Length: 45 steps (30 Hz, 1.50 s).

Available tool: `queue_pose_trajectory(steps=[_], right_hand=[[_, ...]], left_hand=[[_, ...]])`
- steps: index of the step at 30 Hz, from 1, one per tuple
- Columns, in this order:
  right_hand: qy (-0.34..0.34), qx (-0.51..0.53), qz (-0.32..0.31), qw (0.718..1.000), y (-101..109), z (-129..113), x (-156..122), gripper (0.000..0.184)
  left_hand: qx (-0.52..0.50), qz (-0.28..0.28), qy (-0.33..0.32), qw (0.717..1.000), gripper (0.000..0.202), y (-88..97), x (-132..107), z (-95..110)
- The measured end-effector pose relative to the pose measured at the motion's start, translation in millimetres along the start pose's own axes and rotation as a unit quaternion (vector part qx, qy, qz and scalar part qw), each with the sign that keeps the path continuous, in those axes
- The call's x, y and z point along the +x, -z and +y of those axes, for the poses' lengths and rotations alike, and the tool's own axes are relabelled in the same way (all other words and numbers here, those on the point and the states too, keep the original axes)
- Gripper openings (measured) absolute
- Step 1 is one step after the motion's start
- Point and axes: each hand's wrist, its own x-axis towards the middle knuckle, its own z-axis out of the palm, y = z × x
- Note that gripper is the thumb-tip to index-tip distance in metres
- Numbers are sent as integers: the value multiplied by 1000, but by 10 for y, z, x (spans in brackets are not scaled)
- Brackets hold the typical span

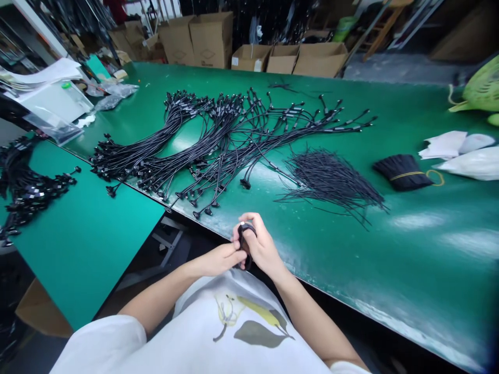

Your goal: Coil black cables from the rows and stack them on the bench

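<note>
Both hands meet at the near edge of the green table [409,244], close to my body. My right hand [262,248] is closed around a small coiled black cable [243,240]. The fingers of my left hand [221,258] pinch the same coil from the left side. A big spread of black cables with connectors [218,140] lies across the table in front of me. To its right lies a loose pile of thin black ties [331,179], and further right a bundle of black ties held by a rubber band [401,172].
A second green table [86,234] stands to the left with more black cables [23,187] on it. Cardboard boxes [288,57] line the far side. White bags and paper [460,153] and a green fan [481,88] sit at the right. Plastic bags and papers [50,98] lie far left.
</note>
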Motion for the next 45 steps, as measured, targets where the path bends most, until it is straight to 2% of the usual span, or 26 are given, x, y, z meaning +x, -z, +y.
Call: queue_pose_trajectory(steps=[3, 5, 7, 10, 11, 13, 16, 18, 21, 24, 27, 30, 32, 33, 34, 35, 36, 38, 40, 42, 45], right_hand=[[-19, -10, -106, 994, 97, -42, -65, 43], [-24, -1, -158, 987, 153, -24, -79, 43], [-5, 46, -159, 986, 195, 22, -67, 45], [23, 149, -117, 982, 229, 71, -25, 50], [24, 166, -103, 980, 236, 66, -10, 49], [11, 155, -77, 985, 246, 18, 13, 43], [-17, 126, -36, 991, 235, -98, 39, 32], [-24, 149, -15, 988, 208, -161, 63, 31], [-26, 225, -18, 974, 169, -203, 112, 35], [-30, 278, -52, 959, 167, -187, 153, 45], [-33, 282, -93, 954, 201, -144, 154, 53], [5, 209, -77, 975, 290, -121, 93, 50], [92, 47, -7, 995, 391, -134, 12, 40], [154, -68, 41, 985, 449, -147, -38, 36], [220, -193, 78, 953, 506, -160, -93, 33], [277, -315, 87, 903, 556, -170, -149, 32], [321, -423, 69, 845, 596, -173, -203, 32], [356, -582, -28, 731, 638, -155, -292, 32], [343, -670, -107, 650, 644, -108, -350, 34], [325, -714, -126, 607, 640, -56, -392, 40], [312, -746, -121, 575, 651, -9, -456, 35]], left_hand=[[-96, -74, -2, 993, 47, -84, -63, -76], [-186, -102, -15, 977, 48, -181, -94, -111], [-293, -125, 0, 948, 46, -283, -111, -97], [-437, -154, 54, 885, 45, -384, -102, -11], [-459, -154, 69, 872, 46, -400, -89, 16], [-460, -115, 87, 876, 50, -415, -48, 39], [-396, -15, 84, 914, 52, -435, 31, -7], [-354, 11, 57, 934, 53, -455, 75, -50], [-353, -6, 33, 935, 55, -475, 101, -58], [-417, -28, 71, 906, 52, -470, 87, 0], [-468, -61, 113, 875, 45, -463, 63, 47], [-485, -75, 116, 863, 41, -447, 62, 40], [-453, -66, 113, 882, 42, -396, 85, 9], [-422, -49, 111, 898, 43, -354, 103, -11], [-384, -28, 108, 917, 45, -303, 124, -32], [-339, -8, 106, 935, 46, -248, 146, -50], [-289, 2, 104, 952, 47, -192, 168, -63], [-180, -9, 98, 979, 48, -100, 204, -67], [-79, -53, 87, 992, 46, -48, 218, -36], [-12, -94, 78, 992, 39, -34, 207, 26], [58, -120, 70, 989, 32, -44, 160, 141]])
